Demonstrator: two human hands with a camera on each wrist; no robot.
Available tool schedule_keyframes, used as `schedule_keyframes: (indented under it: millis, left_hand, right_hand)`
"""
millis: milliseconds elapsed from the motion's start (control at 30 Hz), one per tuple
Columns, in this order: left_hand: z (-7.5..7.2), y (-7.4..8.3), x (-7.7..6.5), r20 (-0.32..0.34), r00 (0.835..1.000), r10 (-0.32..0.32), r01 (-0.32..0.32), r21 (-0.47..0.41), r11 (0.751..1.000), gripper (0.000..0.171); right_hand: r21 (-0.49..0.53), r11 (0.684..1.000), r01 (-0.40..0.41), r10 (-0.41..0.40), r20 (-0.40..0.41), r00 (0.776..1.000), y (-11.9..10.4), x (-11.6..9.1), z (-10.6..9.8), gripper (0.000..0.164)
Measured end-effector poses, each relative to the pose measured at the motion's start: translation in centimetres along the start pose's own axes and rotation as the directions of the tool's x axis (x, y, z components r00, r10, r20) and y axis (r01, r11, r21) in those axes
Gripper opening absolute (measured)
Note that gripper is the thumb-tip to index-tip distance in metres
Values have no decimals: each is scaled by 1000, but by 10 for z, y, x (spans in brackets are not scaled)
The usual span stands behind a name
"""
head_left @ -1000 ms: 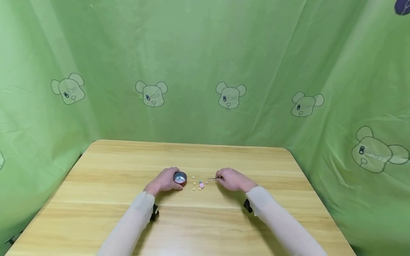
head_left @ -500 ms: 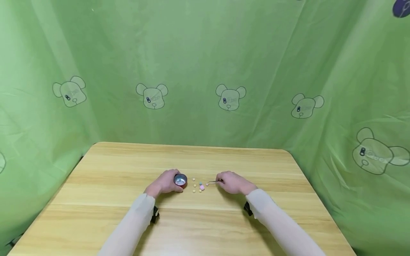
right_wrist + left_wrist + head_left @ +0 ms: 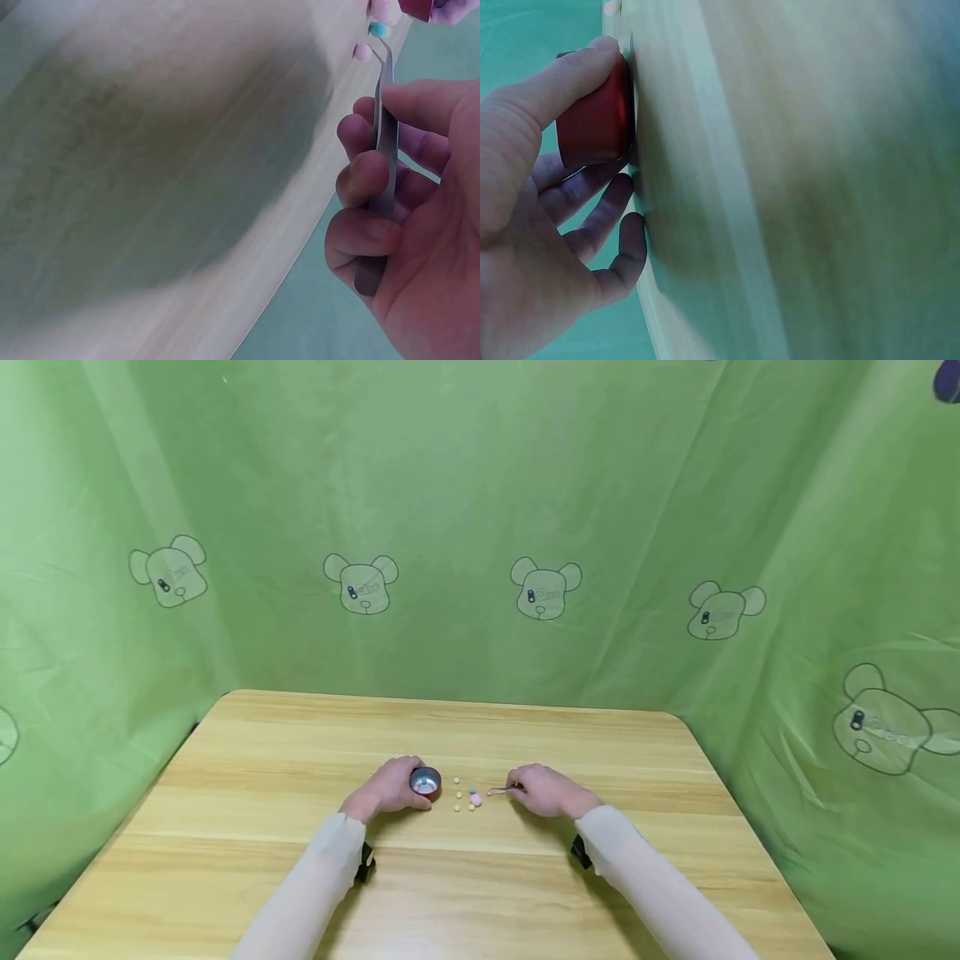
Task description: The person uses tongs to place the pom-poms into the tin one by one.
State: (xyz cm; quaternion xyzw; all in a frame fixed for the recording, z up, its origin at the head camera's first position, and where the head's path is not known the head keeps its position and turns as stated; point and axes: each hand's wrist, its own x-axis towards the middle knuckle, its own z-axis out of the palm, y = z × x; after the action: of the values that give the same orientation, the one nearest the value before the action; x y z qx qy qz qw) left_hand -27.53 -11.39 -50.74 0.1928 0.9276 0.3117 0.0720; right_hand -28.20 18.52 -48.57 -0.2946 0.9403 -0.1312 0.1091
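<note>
Several small balls (image 3: 476, 800) lie at lower centre of the head view between the left hand (image 3: 388, 789), its thumb and fingers gripping a red tin (image 3: 596, 124), and the right hand (image 3: 546, 791), which pinches tweezers (image 3: 385, 150), and, presumably light and prone to roll, are best taken gently across the middle.

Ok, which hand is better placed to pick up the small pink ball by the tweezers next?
Probably the right hand: it holds the tweezers, whose tips are close to the small pink ball. The left hand is farther off and holds the red cup.
</note>
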Motion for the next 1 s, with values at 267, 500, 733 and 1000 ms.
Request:
schedule_keyframes:
  millis: [267, 500, 733, 1000]
  left_hand:
    - [1, -3, 1, -4, 1000, 8, -8, 13, 1000, 53]
    - [1, -2, 1, -3, 1000, 12, -12, 7, 1000, 52]
    - [0, -2, 1, -1, 1000, 4, -4, -9, 1000, 52]
    - [-1, -1, 1, 4, 1000, 3, -3, -10, 1000, 52]
  right_hand:
    - [-6, 1000, 22, -22, -8, 1000, 1, 0, 2, 11]
    - [-33, 997, 66, -67, -17, 998, 2, 0, 3, 11]
    - [-39, 997, 61, -63, -44, 997, 2, 1, 3, 11]
    - [-27, 1000, 6, -8, -58, 998, 2, 2, 1, 12]
